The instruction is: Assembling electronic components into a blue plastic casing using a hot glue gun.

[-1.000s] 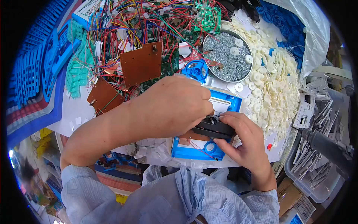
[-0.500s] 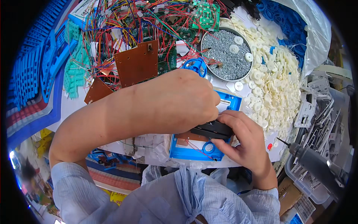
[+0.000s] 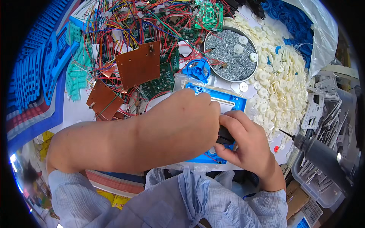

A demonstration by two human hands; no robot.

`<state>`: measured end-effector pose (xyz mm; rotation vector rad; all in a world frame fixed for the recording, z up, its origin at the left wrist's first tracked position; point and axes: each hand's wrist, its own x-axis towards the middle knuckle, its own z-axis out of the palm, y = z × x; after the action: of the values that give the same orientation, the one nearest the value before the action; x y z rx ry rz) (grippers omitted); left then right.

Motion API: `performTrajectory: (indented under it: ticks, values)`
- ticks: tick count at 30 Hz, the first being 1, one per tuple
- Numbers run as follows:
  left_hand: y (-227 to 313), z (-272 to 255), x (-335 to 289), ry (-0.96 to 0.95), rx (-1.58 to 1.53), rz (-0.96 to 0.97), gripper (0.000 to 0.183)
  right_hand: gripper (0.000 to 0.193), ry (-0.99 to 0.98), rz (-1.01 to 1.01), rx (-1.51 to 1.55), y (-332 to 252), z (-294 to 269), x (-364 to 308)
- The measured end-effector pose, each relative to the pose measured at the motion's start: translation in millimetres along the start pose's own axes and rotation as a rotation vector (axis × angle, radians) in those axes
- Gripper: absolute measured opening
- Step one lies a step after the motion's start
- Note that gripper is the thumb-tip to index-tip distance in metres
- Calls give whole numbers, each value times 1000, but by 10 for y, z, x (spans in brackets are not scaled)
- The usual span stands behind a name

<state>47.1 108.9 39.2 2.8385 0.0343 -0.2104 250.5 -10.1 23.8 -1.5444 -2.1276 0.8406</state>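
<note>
Left hand: your left hand (image 3: 195,117) is curled up with its back to the camera, and it hides its own fingertips, so I cannot tell if it grips anything.
Right hand: your right hand (image 3: 248,142) pinches the right end of the black part (image 3: 225,135), fingers on the far side, thumb on the near side.
Black part: it sits over the right side of the blue case (image 3: 239,102), between your two hands; the rest of it is hidden.
Blue case: it lies near you on the worktop (image 3: 283,157), and your left hand and arm cover much of it.
Good way to work: hold the black part steady with your right hand, press softly, and keep your left fingers clear of any thin wire.
Far side: a blue wheel-like piece (image 3: 198,71) is just past the case, and a round tin (image 3: 236,81) of tiny screws is beyond, to the right.
Right side: white discs (image 3: 281,91) make a big heap, and a dark power screwdriver (image 3: 313,150) is nearer you.
Left side: brown boards (image 3: 138,65) rest by tangled wires.
</note>
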Motion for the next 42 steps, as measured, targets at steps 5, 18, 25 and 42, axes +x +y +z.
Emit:
performTrajectory:
  ticks: [5,18,25,42]
  values:
    - [73,106,-69,117,-112,-89,24,49,-73,-16,-155,-36,3,50]
    - [-215,258,20,193,-720,-330,18,48,-90,-75,-304,-89,6,16]
    - [-276,198,181,73,-595,-259,19,52,-78,-74,-284,-70,31,-1]
    - [-815,399,1266,317,17,-390,14,58,145,45,-51,-121,29,-376]
